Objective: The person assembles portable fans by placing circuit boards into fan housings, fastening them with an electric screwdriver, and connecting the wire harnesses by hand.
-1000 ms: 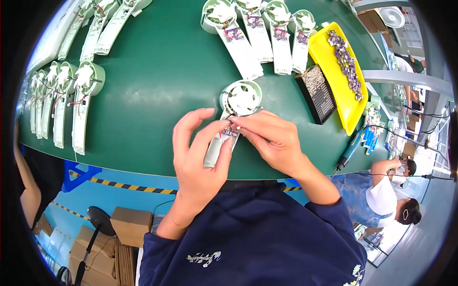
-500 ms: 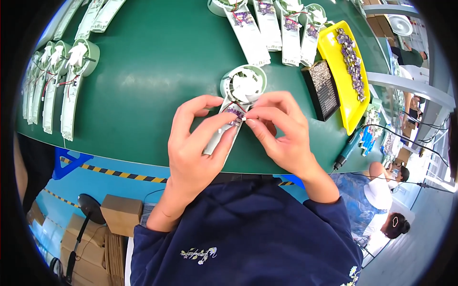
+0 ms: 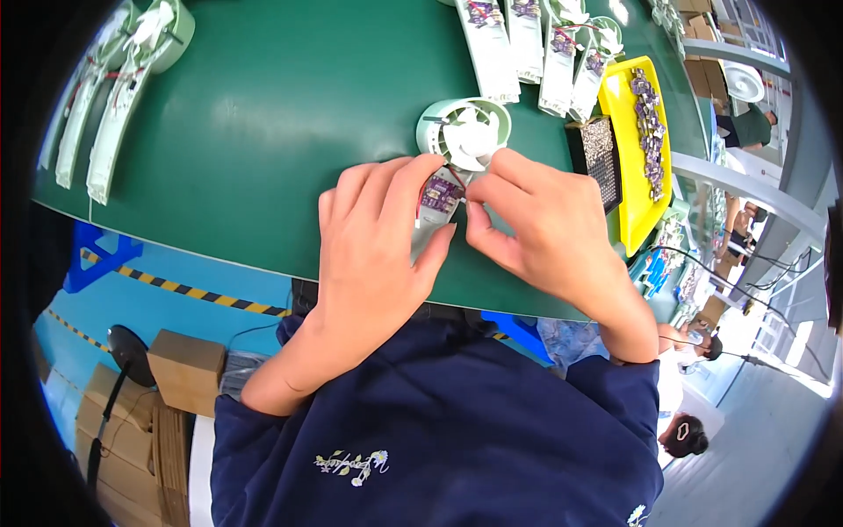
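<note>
A pale green handheld fan half (image 3: 427, 123) lies on the table in front of me, its white blades (image 3: 471, 136) inside the round ring. A purple circuit board (image 3: 441, 194) sits in its handle, below the ring. My left hand (image 3: 373, 224) curls around the handle's left side, fingertips by the ring and thumb lower down, holding it. My right hand (image 3: 540, 215) pinches the end of the fan's thin red and black wires (image 3: 457, 176) at the board's right edge. The fingertips mostly hide that wire end.
Several fan halves with boards (image 3: 488, 53) lie at the far right, others (image 3: 123, 123) at the far left. A yellow tray (image 3: 637, 211) of small boards and a black box of screws (image 3: 599, 162) stand to the right. Co-workers sit beyond the table's right side.
My left hand has shifted from pinching over the board to curling along the handle's left side. The right hand still pinches at the board's edge. The view has shifted, with the fan slightly turned.
</note>
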### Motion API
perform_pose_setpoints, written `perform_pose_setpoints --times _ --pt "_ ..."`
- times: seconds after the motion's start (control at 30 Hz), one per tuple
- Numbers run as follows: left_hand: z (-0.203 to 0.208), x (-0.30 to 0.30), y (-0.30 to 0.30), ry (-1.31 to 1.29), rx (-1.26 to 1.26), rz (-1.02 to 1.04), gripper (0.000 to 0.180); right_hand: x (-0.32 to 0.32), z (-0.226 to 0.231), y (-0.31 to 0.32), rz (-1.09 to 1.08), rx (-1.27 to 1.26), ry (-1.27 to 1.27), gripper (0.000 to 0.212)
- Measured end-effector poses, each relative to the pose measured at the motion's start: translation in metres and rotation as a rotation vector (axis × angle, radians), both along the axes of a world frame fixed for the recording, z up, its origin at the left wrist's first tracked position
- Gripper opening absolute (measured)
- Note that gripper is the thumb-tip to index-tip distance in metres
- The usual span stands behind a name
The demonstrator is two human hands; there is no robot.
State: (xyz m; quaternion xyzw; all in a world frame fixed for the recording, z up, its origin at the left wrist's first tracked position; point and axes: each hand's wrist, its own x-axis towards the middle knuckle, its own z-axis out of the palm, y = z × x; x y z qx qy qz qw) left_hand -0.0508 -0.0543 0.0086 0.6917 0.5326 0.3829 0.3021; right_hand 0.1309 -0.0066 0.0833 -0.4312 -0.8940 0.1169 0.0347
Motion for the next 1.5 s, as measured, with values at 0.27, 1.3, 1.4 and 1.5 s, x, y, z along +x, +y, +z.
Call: perform_pose_setpoints --times 0.27,1.3,1.4,1.5 --pt "-0.009 0.004 -0.006 -0.100 0.035 0.081 0.062 -0.016 0.010 0.011 0.116 -0.076 -0.151 0.012" --pt "-0.015 0.006 -0.007 -0.105 0.010 0.083 0.051 -0.029 0.026 0.004 0.141 -0.071 -0.076 0.026" --pt "-0.013 0.005 -0.008 -0.085 0.024 0.061 0.040 -0.024 0.014 0.008 0.281 -0.063 -0.086 0.032" --pt "-0.013 0.005 -0.007 -0.092 0.031 0.084 0.038 -0.016 0.001 0.019 0.329 -0.067 0.006 0.029"
